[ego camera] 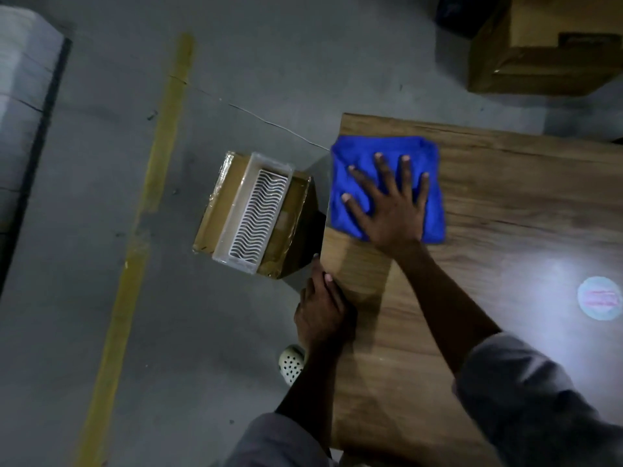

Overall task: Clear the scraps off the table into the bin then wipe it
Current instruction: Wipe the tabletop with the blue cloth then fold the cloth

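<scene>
A folded blue cloth point(357, 156) lies on the far left corner of the wooden table point(505, 203), slightly overhanging the left edge. My right hand point(392, 203) presses flat on the cloth with fingers spread. My left hand point(320, 308) rests on the table's left edge nearer to me, fingers curled over the rim. A white slotted bin point(254, 214) sits on a cardboard box point(215, 203) on the floor just left of the table. No scraps show on the visible tabletop.
A round pale sticker point(600, 298) lies on the table at the right, in a bright glare. A large cardboard box point(539, 48) stands on the floor beyond the table. A yellow line point(145, 210) crosses the grey floor. A white perforated shoe point(291, 364) is below the left hand.
</scene>
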